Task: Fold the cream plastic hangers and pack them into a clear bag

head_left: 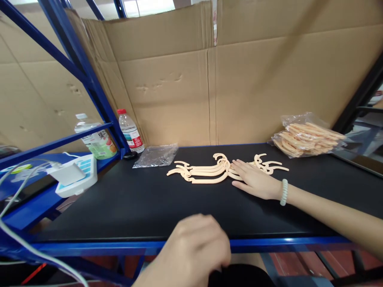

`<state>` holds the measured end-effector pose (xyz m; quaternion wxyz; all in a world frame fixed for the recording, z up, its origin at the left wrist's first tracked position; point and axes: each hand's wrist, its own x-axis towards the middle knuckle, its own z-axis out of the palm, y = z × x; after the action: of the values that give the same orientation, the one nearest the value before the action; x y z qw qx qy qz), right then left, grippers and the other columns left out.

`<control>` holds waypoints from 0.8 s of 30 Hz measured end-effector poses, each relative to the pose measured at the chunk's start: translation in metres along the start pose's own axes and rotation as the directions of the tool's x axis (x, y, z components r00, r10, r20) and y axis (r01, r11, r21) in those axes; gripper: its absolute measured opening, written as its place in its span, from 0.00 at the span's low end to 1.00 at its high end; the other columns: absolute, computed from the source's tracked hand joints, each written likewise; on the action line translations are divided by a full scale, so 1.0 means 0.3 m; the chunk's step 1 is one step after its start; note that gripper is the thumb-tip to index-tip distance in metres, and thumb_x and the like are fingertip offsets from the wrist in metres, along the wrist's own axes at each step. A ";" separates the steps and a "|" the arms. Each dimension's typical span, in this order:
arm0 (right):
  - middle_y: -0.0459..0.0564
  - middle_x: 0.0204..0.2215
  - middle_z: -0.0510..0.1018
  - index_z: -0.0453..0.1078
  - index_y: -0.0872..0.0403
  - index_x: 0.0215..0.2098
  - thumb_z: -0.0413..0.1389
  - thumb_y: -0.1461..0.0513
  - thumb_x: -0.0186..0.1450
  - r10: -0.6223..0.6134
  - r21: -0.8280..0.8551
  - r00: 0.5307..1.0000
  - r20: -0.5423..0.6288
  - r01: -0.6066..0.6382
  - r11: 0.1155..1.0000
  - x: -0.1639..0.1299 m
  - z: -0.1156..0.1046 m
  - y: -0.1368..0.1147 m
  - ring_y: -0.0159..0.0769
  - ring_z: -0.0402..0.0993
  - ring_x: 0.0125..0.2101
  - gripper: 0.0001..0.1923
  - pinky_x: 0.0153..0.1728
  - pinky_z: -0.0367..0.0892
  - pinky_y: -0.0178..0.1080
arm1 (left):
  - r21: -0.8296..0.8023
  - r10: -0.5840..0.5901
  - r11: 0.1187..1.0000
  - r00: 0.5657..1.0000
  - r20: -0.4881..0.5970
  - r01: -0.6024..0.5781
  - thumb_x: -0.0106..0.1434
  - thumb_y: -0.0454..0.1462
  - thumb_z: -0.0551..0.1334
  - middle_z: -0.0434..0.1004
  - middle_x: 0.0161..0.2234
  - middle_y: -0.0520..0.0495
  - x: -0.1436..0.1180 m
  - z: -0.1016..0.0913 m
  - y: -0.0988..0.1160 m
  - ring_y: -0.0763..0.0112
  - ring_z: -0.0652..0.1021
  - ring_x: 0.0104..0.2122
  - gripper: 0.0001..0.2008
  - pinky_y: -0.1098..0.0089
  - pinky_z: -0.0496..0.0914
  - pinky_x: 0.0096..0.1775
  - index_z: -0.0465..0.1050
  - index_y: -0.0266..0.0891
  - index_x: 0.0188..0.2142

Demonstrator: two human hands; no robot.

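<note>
Several beige curved plastic pieces [208, 170], long bent bars with hook-shaped ends, lie spread on the black table mat [143, 211]. My right hand [254, 179] rests flat over the right part of them with fingers extended, covering some of the pieces; a pale coiled band circles its wrist. Below the front edge of the table, close to the camera, is my left hand [194, 249]. Its fingers are curled in and slightly blurred, so whatever may be inside is hidden.
At the back right lies a clear bag of beige pieces [308, 137]. A flat clear plastic bag [157, 154] and a red-capped bottle [130, 131] are at back left. On the left shelf are a power strip [82, 179] and another bottle [97, 139]. Cardboard [167, 95] stands behind.
</note>
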<state>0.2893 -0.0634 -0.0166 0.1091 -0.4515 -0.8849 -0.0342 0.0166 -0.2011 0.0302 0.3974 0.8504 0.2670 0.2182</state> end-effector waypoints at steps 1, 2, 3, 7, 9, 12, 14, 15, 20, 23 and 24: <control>0.67 0.64 0.55 0.52 0.66 0.65 0.40 0.47 0.70 0.004 0.014 1.000 0.021 -0.004 1.000 0.003 0.001 0.001 0.53 0.48 0.64 0.36 0.62 0.51 0.55 | 0.148 0.036 0.989 0.996 -0.079 -0.025 0.60 0.23 0.51 0.75 0.38 0.42 0.047 -0.024 0.014 0.56 0.72 0.40 0.19 0.57 0.65 0.44 0.74 0.45 0.40; 0.66 0.64 0.54 0.51 0.66 0.65 0.39 0.47 0.70 0.006 0.032 0.999 0.043 -0.008 0.999 0.005 0.000 0.002 0.52 0.47 0.64 0.36 0.62 0.50 0.54 | 0.277 0.099 0.959 0.986 -0.132 -0.060 0.58 0.22 0.49 0.75 0.37 0.42 0.090 -0.047 0.030 0.57 0.72 0.39 0.21 0.60 0.66 0.42 0.74 0.42 0.39; 0.66 0.64 0.52 0.50 0.67 0.66 0.39 0.47 0.70 0.010 0.053 0.998 0.064 -0.014 0.999 0.006 -0.003 0.004 0.52 0.45 0.65 0.37 0.63 0.48 0.54 | 0.383 0.165 0.920 0.970 -0.177 -0.087 0.55 0.21 0.48 0.75 0.36 0.42 0.129 -0.070 0.048 0.59 0.72 0.37 0.22 0.62 0.65 0.40 0.73 0.41 0.38; 0.65 0.66 0.49 0.47 0.66 0.66 0.39 0.47 0.70 0.028 0.109 0.994 0.104 -0.039 0.993 -0.002 -0.026 0.024 0.53 0.41 0.65 0.38 0.62 0.47 0.56 | 0.714 0.337 0.691 0.924 -0.180 -0.113 0.53 0.21 0.49 0.75 0.33 0.43 0.235 -0.137 0.117 0.61 0.72 0.33 0.19 0.65 0.64 0.36 0.73 0.37 0.35; 0.64 0.65 0.51 0.49 0.65 0.66 0.38 0.48 0.70 0.017 0.085 0.995 0.096 -0.026 0.996 -0.012 -0.039 0.047 0.53 0.43 0.65 0.35 0.62 0.48 0.58 | 0.764 0.356 0.634 0.922 -0.152 -0.119 0.56 0.22 0.51 0.74 0.31 0.44 0.267 -0.161 0.129 0.62 0.73 0.32 0.16 0.67 0.65 0.34 0.73 0.37 0.34; 0.64 0.63 0.57 0.52 0.64 0.65 0.40 0.48 0.70 -0.019 0.010 0.996 0.087 0.018 1.000 -0.038 -0.060 0.097 0.55 0.48 0.64 0.35 0.60 0.50 0.61 | 0.787 0.245 0.606 0.968 -0.045 -0.117 0.62 0.26 0.52 0.75 0.34 0.43 0.312 -0.186 0.089 0.62 0.75 0.33 0.12 0.66 0.68 0.37 0.73 0.36 0.37; 0.64 0.61 0.62 0.55 0.63 0.64 0.44 0.46 0.68 -0.043 -0.071 0.997 0.061 0.048 0.996 -0.062 -0.078 0.135 0.57 0.49 0.63 0.35 0.59 0.50 0.61 | 0.788 0.091 0.603 0.992 0.086 -0.124 0.65 0.30 0.53 0.75 0.45 0.39 0.342 -0.194 0.021 0.58 0.75 0.43 0.13 0.62 0.68 0.45 0.70 0.34 0.48; 0.64 0.59 0.65 0.57 0.62 0.63 0.46 0.47 0.68 -0.061 -0.120 0.997 0.041 0.066 0.991 -0.075 -0.088 0.154 0.58 0.50 0.63 0.34 0.59 0.50 0.62 | 0.795 0.053 0.594 0.992 0.115 -0.124 0.66 0.34 0.55 0.71 0.52 0.36 0.356 -0.196 -0.022 0.56 0.73 0.50 0.17 0.60 0.66 0.50 0.65 0.33 0.54; 0.58 0.49 0.75 0.68 0.56 0.54 0.53 0.53 0.65 -0.143 -0.253 0.989 -0.025 0.132 0.958 -0.127 -0.166 0.220 0.57 0.61 0.56 0.23 0.56 0.53 0.60 | 0.821 -0.182 0.569 0.981 0.065 0.051 0.68 0.49 0.52 0.41 0.68 0.35 0.384 -0.187 -0.233 0.47 0.47 0.66 0.35 0.45 0.48 0.61 0.40 0.36 0.67; 0.57 0.43 0.76 0.74 0.54 0.43 0.56 0.57 0.63 -0.161 -0.262 0.987 -0.001 0.155 0.953 -0.143 -0.208 0.228 0.51 0.68 0.47 0.13 0.51 0.59 0.54 | 0.787 -0.239 0.607 0.970 0.047 0.112 0.70 0.51 0.43 0.38 0.68 0.37 0.374 -0.180 -0.292 0.50 0.45 0.66 0.33 0.45 0.46 0.61 0.37 0.36 0.68; 0.56 0.41 0.75 0.74 0.54 0.39 0.56 0.57 0.63 -0.158 -0.265 0.987 0.007 0.154 0.952 -0.146 -0.217 0.226 0.49 0.69 0.45 0.10 0.50 0.60 0.53 | 0.784 -0.238 0.608 0.971 0.029 0.125 0.70 0.51 0.41 0.38 0.68 0.37 0.371 -0.177 -0.300 0.51 0.45 0.66 0.33 0.45 0.46 0.61 0.38 0.35 0.67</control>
<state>0.3795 -0.0684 0.0344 0.0512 -0.3905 -0.9044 -0.1640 0.0451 -0.0528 0.0078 0.0282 0.9188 0.3933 -0.0156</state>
